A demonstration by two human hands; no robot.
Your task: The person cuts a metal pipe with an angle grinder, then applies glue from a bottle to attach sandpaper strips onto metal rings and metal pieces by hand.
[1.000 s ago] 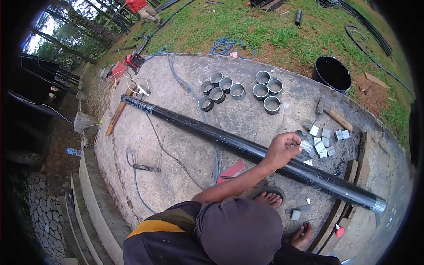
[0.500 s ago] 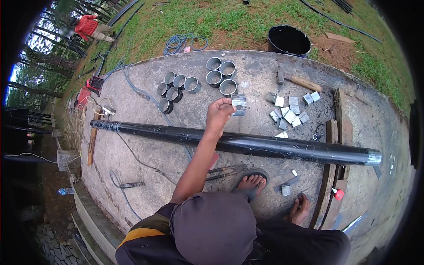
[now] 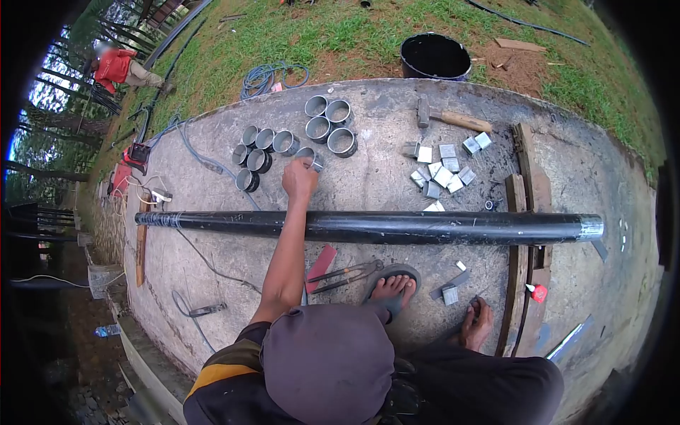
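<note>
My left hand [image 3: 301,178] reaches over the long black pipe [image 3: 404,227] and grips the rim of a short metal pipe sleeve [image 3: 312,160]. The sleeve is upright, at the right end of a cluster of similar sleeves [image 3: 285,143]. A second group of sleeves [image 3: 342,142] is just beyond it, to the right. My right hand [image 3: 478,324] is low beside the wooden beam [image 3: 511,304], its fingers curled; what they hold, if anything, is too small to make out. A small grey metal piece [image 3: 450,295] lies to the left of that hand.
A hammer [image 3: 460,120] and several small metal pieces [image 3: 445,176] lie beyond the pipe. Pincers [image 3: 347,275] rest near my sandalled foot [image 3: 393,287]. A red bottle [image 3: 538,293] is beside the beams. A black bucket [image 3: 435,57] stands on the grass; a person in red [image 3: 117,67] is far left.
My left hand has moved left and down with the sleeve, from above the pipe's middle to the end of the sleeve cluster. My right hand stays low by the beam. The view has shifted slightly.
</note>
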